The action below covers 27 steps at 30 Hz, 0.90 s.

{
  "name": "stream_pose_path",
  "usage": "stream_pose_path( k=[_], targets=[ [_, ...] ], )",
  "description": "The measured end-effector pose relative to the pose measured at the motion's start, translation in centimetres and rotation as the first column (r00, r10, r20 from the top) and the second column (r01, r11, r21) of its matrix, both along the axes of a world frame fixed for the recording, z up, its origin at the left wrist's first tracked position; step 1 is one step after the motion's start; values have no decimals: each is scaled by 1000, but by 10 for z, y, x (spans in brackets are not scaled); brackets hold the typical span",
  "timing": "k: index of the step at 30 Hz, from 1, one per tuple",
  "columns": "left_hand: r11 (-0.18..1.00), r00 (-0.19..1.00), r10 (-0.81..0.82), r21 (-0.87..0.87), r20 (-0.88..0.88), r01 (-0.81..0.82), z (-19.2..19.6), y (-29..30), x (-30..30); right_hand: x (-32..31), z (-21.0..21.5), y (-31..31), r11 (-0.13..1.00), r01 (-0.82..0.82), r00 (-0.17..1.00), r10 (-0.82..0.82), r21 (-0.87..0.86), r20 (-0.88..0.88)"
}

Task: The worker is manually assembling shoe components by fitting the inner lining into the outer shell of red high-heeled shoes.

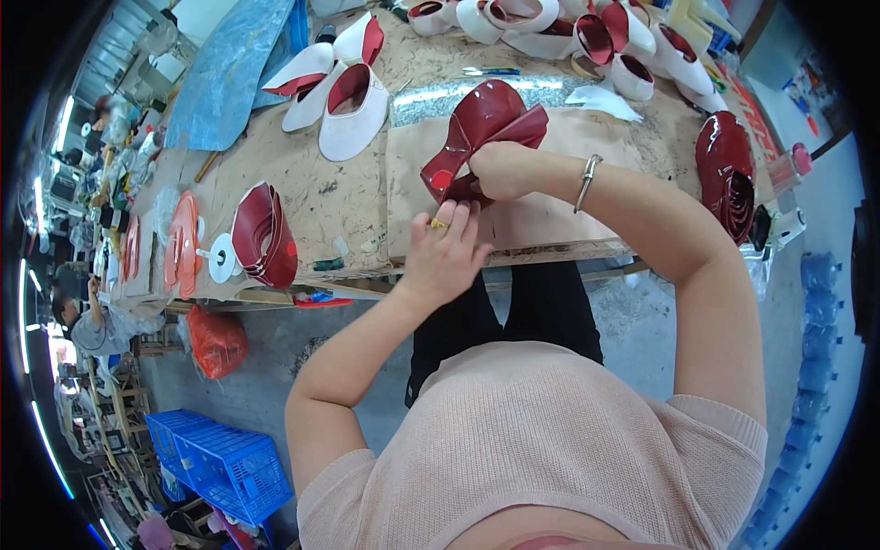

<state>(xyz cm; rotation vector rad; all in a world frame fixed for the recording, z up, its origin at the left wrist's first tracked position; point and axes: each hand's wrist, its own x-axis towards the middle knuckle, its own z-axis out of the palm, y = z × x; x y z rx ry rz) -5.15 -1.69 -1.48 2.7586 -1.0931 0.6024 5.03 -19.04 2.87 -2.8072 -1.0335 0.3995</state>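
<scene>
A glossy dark red shoe upper (488,108) lies over a brown sheet (559,215) near the table's front edge. My right hand (502,170) is closed on it, its curled fingers at the upper's opening and partly hidden in the folds. At the near edge, my left hand (445,257) has its fingertips on the upper, close to a round bright red spot; its thumb is hidden. To the left stands a nested stack of dark red uppers (264,236). Another red stack (724,174) sits at the table's right end.
White uppers with red linings (354,119) stand at the back left, and several more (594,37) at the back right. Beyond the sheet lie pens (490,71) and a white scrap (603,101). Blue plastic (229,73) covers the far left; blue crates (220,463) stand on the floor.
</scene>
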Motion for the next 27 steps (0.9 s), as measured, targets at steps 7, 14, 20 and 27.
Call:
stream_pose_path(
  k=[7,14,20,27],
  targets=[
    [990,989,141,-29,45,-140,-19,-34,-7,7,16,-13,998,-41,980,52,57,-191],
    [994,989,110,-2,97,-110,-17,-32,-5,5,39,-33,992,-33,949,70,122,-306],
    [990,979,139,-26,151,-136,-25,-28,-7,-5,9,-32,992,-14,995,25,124,-92],
    [993,992,113,-27,-47,-115,-16,-31,-2,3,-4,-23,993,-86,994,91,-76,65]
  ],
)
